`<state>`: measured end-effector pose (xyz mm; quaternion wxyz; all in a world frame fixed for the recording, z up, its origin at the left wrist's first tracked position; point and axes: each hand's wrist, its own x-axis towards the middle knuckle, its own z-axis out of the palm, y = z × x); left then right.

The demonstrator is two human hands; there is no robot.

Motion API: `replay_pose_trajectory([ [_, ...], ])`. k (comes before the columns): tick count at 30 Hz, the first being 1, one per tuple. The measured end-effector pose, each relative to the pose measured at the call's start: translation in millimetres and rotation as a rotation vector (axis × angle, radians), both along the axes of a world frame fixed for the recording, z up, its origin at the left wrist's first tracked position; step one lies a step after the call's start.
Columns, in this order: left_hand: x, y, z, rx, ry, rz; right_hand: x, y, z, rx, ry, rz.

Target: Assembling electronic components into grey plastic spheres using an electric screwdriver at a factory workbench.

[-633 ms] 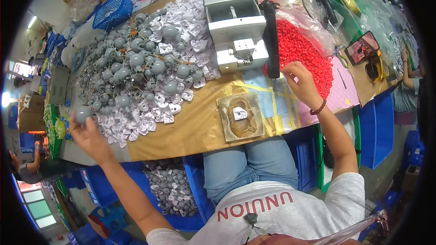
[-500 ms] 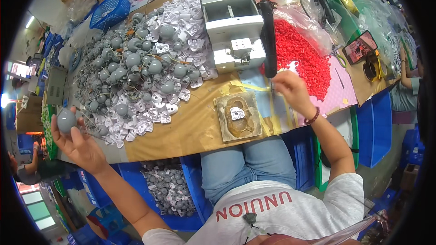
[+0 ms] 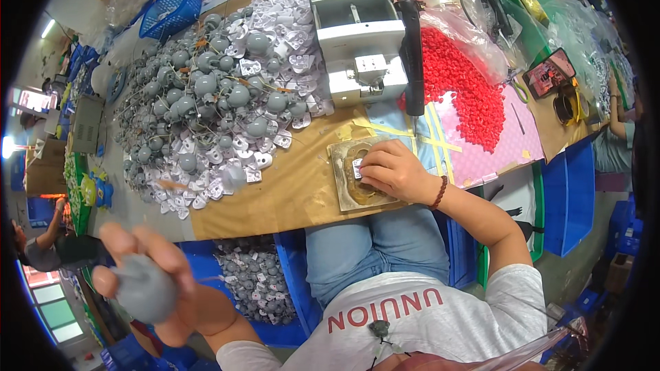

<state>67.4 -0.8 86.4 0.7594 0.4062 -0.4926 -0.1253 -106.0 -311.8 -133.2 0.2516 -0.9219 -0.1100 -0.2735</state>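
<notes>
My left hand (image 3: 201, 310) grips a grey ball (image 3: 146, 292) off the table's (image 3: 275, 196) near edge; my right hand (image 3: 400, 173) touches a white piece (image 3: 357, 167) in the block (image 3: 342, 196), grip unclear.

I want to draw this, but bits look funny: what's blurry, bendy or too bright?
In the head view, the left hand and the grey ball it holds are blurred, while the right hand looks sharper; in the same head view, the front edge of the table bends, the corners go black, and a light at far left glares white.
</notes>
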Motion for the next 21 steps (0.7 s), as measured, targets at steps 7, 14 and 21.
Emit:
replay_pose_trajectory([
  [7,-56.7,-34.9,-36.4,0.251,0.307,-0.459,-5.4,-2.2,1.6,0.239,0.077,-0.027],
  [14,-82.8,-67.1,-118.7,0.348,0.562,-0.577,-28.3,-5.7,39.1,1.59,0.677,0.592],
  [21,-88.7,-69.0,-191.8,0.563,0.617,-0.104,-19.3,-6.7,33.2,0.721,0.525,0.072],
])
